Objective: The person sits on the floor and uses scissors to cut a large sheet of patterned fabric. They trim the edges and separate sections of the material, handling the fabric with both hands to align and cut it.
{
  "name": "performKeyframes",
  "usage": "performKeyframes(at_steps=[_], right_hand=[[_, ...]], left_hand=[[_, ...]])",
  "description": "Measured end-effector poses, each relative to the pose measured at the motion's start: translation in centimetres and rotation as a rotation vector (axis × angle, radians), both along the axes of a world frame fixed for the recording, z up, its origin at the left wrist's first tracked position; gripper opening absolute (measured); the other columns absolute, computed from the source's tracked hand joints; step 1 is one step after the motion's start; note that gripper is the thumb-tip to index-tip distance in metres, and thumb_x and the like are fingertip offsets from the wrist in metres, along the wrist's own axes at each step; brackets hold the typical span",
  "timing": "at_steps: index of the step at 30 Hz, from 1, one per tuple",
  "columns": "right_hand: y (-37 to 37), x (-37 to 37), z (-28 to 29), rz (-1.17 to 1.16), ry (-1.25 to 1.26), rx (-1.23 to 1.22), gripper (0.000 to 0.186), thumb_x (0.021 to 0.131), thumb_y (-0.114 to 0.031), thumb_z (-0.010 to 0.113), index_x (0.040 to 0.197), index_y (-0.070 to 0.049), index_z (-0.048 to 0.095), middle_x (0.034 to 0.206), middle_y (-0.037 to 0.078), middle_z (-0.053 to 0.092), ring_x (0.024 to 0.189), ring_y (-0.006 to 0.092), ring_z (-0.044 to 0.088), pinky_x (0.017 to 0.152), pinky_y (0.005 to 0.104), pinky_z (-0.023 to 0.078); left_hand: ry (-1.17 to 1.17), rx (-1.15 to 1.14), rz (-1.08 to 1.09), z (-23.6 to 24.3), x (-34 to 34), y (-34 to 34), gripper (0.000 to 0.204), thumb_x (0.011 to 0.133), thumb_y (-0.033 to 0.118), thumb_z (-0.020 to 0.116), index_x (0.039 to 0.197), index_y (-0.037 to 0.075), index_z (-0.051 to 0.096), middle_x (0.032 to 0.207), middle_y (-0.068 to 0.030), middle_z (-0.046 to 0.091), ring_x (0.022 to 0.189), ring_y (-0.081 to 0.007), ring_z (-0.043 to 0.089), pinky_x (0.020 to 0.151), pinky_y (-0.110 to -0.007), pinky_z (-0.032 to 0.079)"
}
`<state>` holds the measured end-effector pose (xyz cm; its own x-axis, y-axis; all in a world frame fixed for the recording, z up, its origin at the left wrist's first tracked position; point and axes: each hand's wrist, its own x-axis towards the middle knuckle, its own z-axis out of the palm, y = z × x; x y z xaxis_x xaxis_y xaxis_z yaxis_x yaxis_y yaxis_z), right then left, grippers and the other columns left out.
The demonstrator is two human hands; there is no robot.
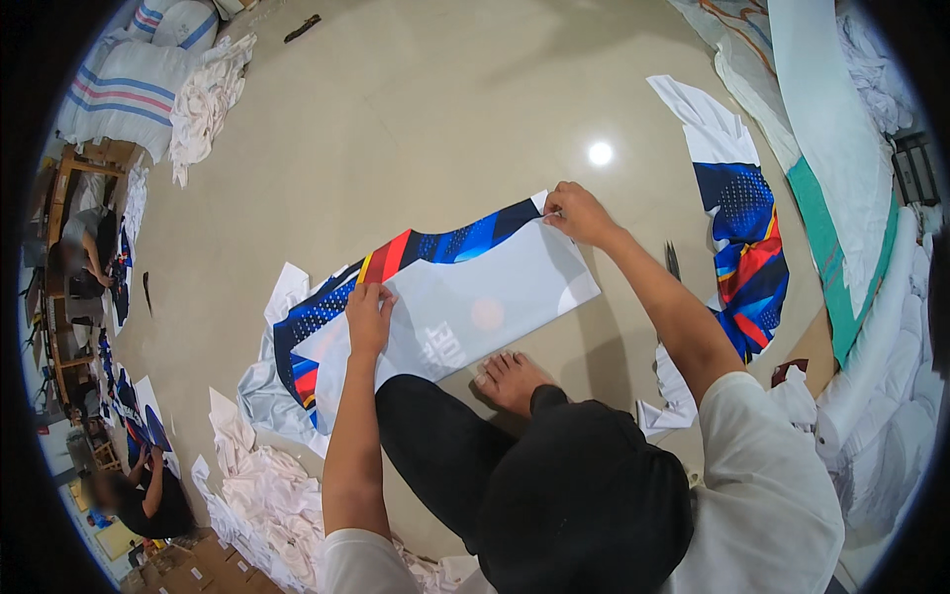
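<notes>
A printed fabric panel in blue, red, yellow and navy lies on the floor in front of me. Its pale reverse side faces up along the near part, with print showing faintly through. My right hand pinches the panel's far right corner, beside a small white edge. At the far edge left of the middle, my left hand grips the fabric near the red and yellow stripes, its fingertips close together. More layers of printed and white fabric stick out under the panel's left end.
Dark thread snips lie right of the panel, and past them a heap of printed pieces. White scraps are piled at lower left. Rolls and sacks line the right side. Two people work at far left. My bare foot rests near the panel.
</notes>
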<state>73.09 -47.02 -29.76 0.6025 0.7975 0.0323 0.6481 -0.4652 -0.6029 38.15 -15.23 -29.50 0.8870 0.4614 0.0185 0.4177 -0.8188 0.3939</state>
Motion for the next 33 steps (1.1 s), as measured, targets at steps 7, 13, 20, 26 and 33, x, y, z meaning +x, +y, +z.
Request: performKeyframes(at_steps=[7, 13, 20, 26, 33], right_hand=[[0.1, -2.8, 0.8, 0.001, -0.043, 0.220, 0.015, 0.083, 0.000, 0.075, 0.092, -0.007, 0.066, 0.091, 0.010, 0.065, 0.095, 0.0324, 0.064, 0.083, 0.0449, 0.053], [-0.4, -3.4, 0.5, -0.043, -0.184, 0.234, 0.018, 0.084, 0.004, 0.072, 0.096, -0.009, 0.066, 0.093, 0.007, 0.064, 0.095, 0.0305, 0.062, 0.084, 0.0432, 0.051], [0.1, -3.0, 0.1, -0.052, -0.240, 0.161, 0.032, 0.083, 0.005, 0.071, 0.111, -0.011, 0.071, 0.115, 0.008, 0.065, 0.108, 0.0311, 0.061, 0.092, 0.0445, 0.051], [3.4, -6.8, 0.9, 0.291, -0.175, 0.270, 0.055, 0.080, 0.001, 0.076, 0.133, -0.011, 0.066, 0.139, 0.011, 0.062, 0.125, 0.0339, 0.059, 0.108, 0.0503, 0.044], [6.0, -9.5, 1.4, 0.573, 0.012, 0.052, 0.048, 0.079, -0.020, 0.082, 0.125, -0.011, 0.072, 0.115, 0.012, 0.074, 0.112, 0.0291, 0.065, 0.104, 0.0460, 0.041]], left_hand=[[-0.184, -0.005, -0.023, 0.5, 0.4, -0.4, 0.022, 0.091, 0.014, 0.079, 0.108, 0.006, 0.066, 0.106, -0.0121, 0.065, 0.104, -0.0340, 0.061, 0.089, -0.047, 0.047], [-0.050, -0.050, 0.019, 0.1, 1.6, 0.5, 0.020, 0.093, 0.014, 0.078, 0.109, 0.008, 0.067, 0.104, -0.0099, 0.066, 0.103, -0.0316, 0.062, 0.089, -0.047, 0.045], [-0.102, -0.215, 0.020, 0.8, 1.7, 0.1, 0.013, 0.096, 0.010, 0.071, 0.106, 0.004, 0.064, 0.105, -0.0132, 0.067, 0.103, -0.0368, 0.064, 0.089, -0.048, 0.045], [-0.105, -0.179, -0.073, 4.0, -0.8, -1.9, 0.012, 0.096, 0.001, 0.066, 0.107, 0.003, 0.060, 0.101, -0.0157, 0.067, 0.100, -0.0394, 0.064, 0.088, -0.048, 0.048], [-0.193, 0.007, -0.197, 6.6, -2.6, -3.3, 0.023, 0.088, -0.007, 0.070, 0.105, 0.005, 0.060, 0.098, -0.0137, 0.067, 0.091, -0.0360, 0.064, 0.082, -0.045, 0.049]])
